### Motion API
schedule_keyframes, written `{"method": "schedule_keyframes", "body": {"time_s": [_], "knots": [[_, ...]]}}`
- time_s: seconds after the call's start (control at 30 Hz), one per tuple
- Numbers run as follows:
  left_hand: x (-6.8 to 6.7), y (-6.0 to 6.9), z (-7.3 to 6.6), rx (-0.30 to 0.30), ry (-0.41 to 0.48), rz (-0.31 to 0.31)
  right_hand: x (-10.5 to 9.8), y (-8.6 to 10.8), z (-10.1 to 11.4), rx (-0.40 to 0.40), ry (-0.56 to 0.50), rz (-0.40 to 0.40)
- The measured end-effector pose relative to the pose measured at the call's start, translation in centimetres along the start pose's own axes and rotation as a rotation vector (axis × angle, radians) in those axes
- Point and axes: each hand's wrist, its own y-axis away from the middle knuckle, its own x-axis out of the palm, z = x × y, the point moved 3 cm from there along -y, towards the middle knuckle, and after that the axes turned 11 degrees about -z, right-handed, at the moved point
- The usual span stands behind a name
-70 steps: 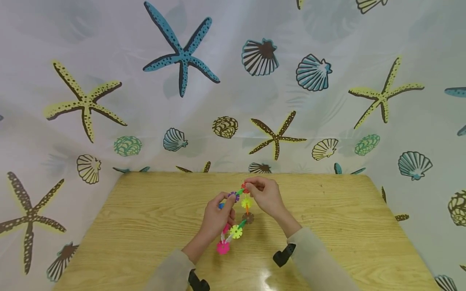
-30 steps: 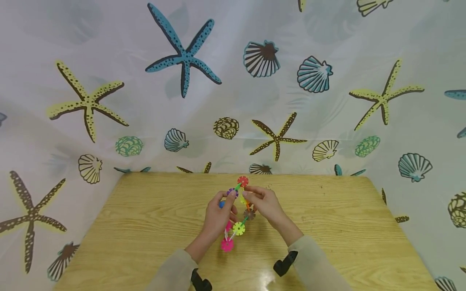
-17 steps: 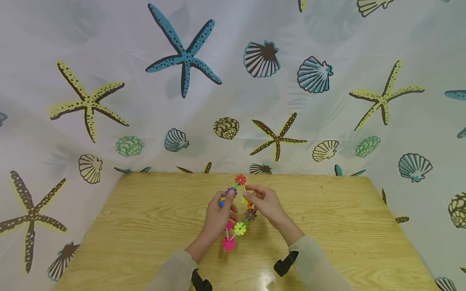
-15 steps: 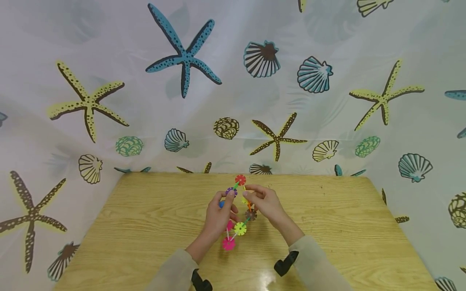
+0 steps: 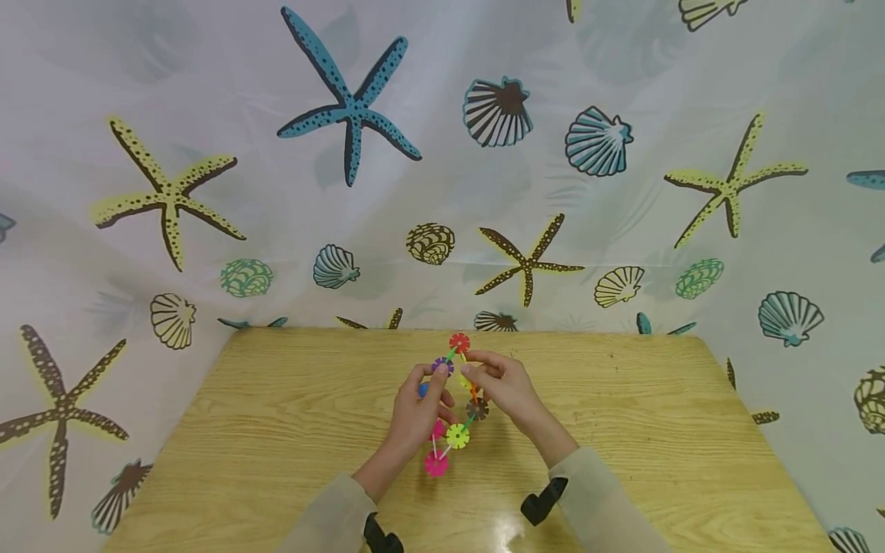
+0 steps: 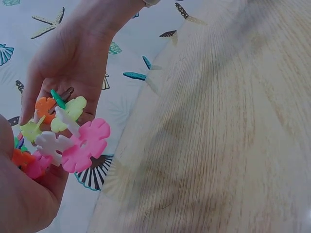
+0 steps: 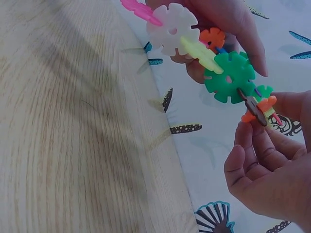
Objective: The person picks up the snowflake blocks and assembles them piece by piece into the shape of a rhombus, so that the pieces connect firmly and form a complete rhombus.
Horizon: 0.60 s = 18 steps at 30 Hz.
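A loop of notched plastic snowflake discs [image 5: 436,464] hangs above the table between both hands in the head view. My left hand [image 5: 413,411] pinches the purple disc [image 5: 443,369] on its left side, with a blue disc [image 5: 424,390] partly behind the fingers. On the opposite side, my right hand [image 5: 508,388] pinches a yellow disc, largely covered by its fingertips. The red disc [image 5: 459,342] forms the top; a brown disc [image 5: 477,408] and another yellow disc [image 5: 458,436] run down toward the pink bottom. In the right wrist view, a green disc [image 7: 226,80] faces the camera.
The wooden tabletop [image 5: 290,430] extends around the hands. Behind and beside it hangs a white cloth [image 5: 442,184] printed with starfish and shells. A black wrist strap [image 5: 542,501] sits on the right sleeve, and a similar one on the left.
My right hand has moved from the red disc down to the yellow disc below it. The red disc now stands exposed at the top. In the last half second, hardly anything moves.
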Motion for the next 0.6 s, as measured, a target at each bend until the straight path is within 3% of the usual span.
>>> {"method": "schedule_keyframes", "body": {"time_s": [0.6], "knots": [[0.17,0.14,-0.15,0.014,-0.01,0.0,-0.05,0.05,-0.09,0.011,-0.03,-0.031]]}}
